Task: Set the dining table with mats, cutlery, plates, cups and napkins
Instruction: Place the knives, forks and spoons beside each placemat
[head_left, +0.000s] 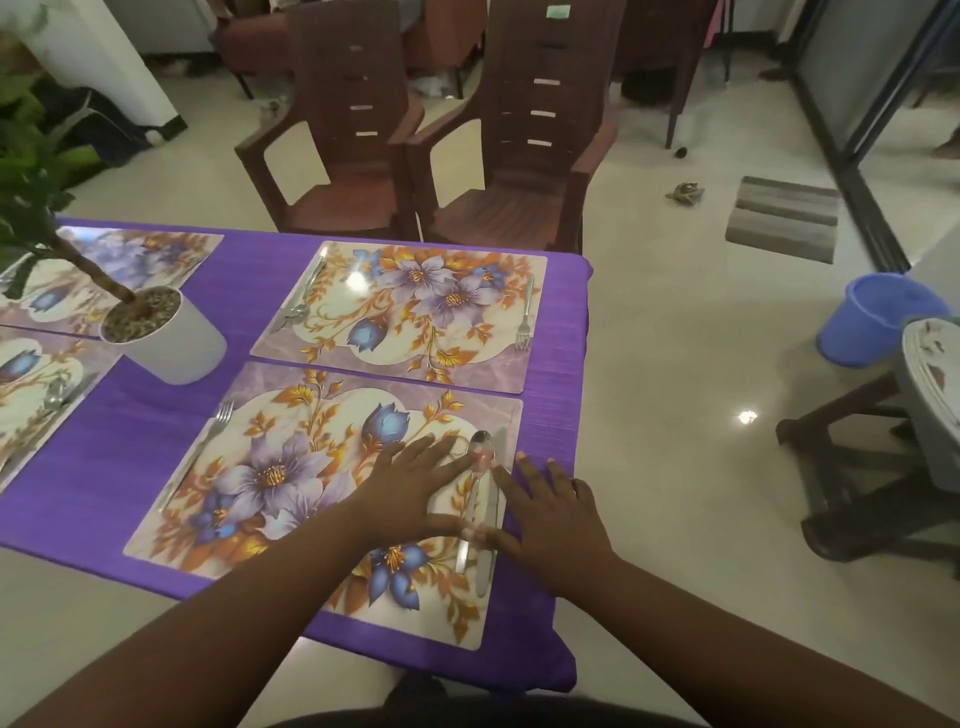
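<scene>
**Two flat hands at the spoon and knife**

Four flower mats lie on the purple table (171, 415). The near mat (291, 467) is right in front of the person. The far mat (415, 306) lies just past it, with a thin purple strip between them. Two more mats (156, 254) sit at the left, partly cut off by the edge of the view.

On the near mat there is one fork (200, 454) by the left edge, and one spoon (475, 493) and one knife (493, 514) side by side by the right edge. On the far mat there is one fork (524, 312) on the right, and cutlery (298, 301) on the left that is hard to tell apart.

The left hand (410, 493) lies flat with straight fingers, and its fingertips touch the spoon. The right hand (556, 519) is flat and spread too, with its fingers against the knife at the mat's right edge. Neither hand grips anything.

One white plant pot (166, 338) stands between the mats. Two brown chairs (457, 145) stand behind the far edge of the table. To the right is wide shiny floor (675, 364), then one blue bucket (878, 317) and a stack of plates (930, 374) on a dark stool.
</scene>
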